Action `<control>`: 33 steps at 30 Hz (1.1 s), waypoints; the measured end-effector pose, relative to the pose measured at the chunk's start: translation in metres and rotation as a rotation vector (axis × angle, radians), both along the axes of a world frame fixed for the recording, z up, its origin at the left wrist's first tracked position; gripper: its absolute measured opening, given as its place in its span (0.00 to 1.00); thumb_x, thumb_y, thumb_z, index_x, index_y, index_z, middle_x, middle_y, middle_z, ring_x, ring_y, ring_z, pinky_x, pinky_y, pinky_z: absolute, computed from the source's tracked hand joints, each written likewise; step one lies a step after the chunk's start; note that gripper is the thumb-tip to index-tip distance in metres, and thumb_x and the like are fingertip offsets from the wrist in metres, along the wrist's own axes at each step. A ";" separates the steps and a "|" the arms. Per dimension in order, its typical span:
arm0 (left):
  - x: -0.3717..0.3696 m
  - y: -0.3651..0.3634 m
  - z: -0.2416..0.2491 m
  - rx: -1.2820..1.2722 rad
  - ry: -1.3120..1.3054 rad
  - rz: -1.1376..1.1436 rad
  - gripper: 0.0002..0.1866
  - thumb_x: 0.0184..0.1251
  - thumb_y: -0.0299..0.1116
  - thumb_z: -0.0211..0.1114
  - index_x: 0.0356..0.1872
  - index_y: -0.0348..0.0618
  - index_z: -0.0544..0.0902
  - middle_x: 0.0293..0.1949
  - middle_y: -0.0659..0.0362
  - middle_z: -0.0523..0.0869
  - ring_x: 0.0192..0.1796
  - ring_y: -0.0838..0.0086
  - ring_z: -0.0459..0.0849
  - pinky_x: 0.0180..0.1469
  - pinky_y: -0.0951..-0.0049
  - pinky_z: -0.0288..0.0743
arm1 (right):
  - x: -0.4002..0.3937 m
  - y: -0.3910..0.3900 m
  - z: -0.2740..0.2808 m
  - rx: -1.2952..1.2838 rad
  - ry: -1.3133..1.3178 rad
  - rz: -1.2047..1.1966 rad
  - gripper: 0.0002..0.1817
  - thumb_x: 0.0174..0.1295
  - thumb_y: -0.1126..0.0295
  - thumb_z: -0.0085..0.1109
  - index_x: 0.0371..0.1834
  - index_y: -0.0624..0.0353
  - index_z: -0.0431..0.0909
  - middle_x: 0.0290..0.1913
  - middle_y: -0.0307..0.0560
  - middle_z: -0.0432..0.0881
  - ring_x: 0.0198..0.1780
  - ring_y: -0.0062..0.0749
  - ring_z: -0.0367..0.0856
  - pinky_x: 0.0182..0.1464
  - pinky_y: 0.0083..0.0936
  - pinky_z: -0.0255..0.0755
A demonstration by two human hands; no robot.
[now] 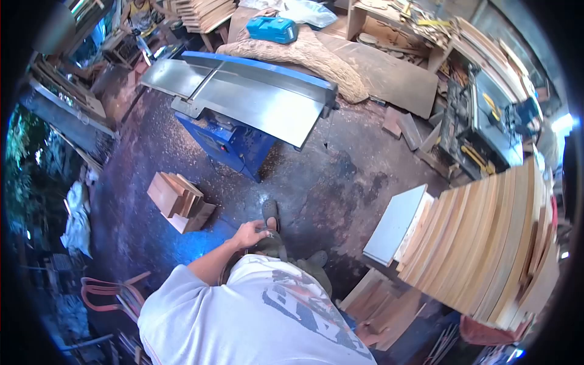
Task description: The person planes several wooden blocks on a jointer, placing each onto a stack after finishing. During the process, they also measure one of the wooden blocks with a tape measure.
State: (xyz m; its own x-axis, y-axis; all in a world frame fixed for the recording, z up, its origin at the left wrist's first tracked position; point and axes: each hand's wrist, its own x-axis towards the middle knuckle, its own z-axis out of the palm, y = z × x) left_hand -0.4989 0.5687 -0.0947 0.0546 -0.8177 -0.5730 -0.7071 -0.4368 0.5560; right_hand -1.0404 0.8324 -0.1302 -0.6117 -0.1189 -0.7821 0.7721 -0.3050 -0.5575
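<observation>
My left hand (249, 234) hangs beside my thigh at the lower middle of the view, fingers loosely bent and partly spread, with nothing visible in it. My right hand is out of view, hidden beyond my body. Nearest to the left hand, a small stack of wood blocks (181, 198) sits on the floor to its left. Ahead stands a jointer with a long shiny metal bed (255, 100) and a blue base (225, 146); its bed bears no workpiece.
To the right rises a tall row of stacked boards (474, 234), with a white-faced panel (395, 225) at its near side. More boards (383, 310) lie low behind it. A teal case (272, 29) rests beyond the jointer. Another person (141, 15) is at the far left.
</observation>
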 end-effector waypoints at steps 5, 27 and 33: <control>0.047 -0.025 -0.008 -0.078 0.177 0.221 0.31 0.70 0.48 0.73 0.65 0.33 0.83 0.59 0.41 0.90 0.63 0.52 0.89 0.66 0.58 0.81 | 0.106 -0.095 0.068 0.007 -0.216 0.599 0.37 0.64 0.36 0.64 0.67 0.49 0.76 0.49 0.43 0.83 0.41 0.38 0.80 0.32 0.35 0.69; 0.049 -0.299 0.088 -0.321 1.227 0.908 0.34 0.85 0.49 0.55 0.79 0.31 0.66 0.76 0.44 0.75 0.76 0.55 0.75 0.72 0.53 0.75 | 0.369 -0.689 0.185 -0.974 2.430 1.372 0.42 0.37 0.62 0.85 0.59 0.61 0.77 0.53 0.54 0.86 0.45 0.49 0.82 0.49 0.44 0.78; 0.020 -0.266 0.057 -0.475 0.826 1.167 0.36 0.81 0.40 0.61 0.82 0.32 0.62 0.75 0.44 0.76 0.75 0.57 0.77 0.73 0.53 0.73 | 0.331 -0.756 0.128 -1.219 2.853 1.394 0.24 0.48 0.67 0.66 0.53 0.48 0.84 0.60 0.49 0.80 0.51 0.47 0.77 0.53 0.44 0.72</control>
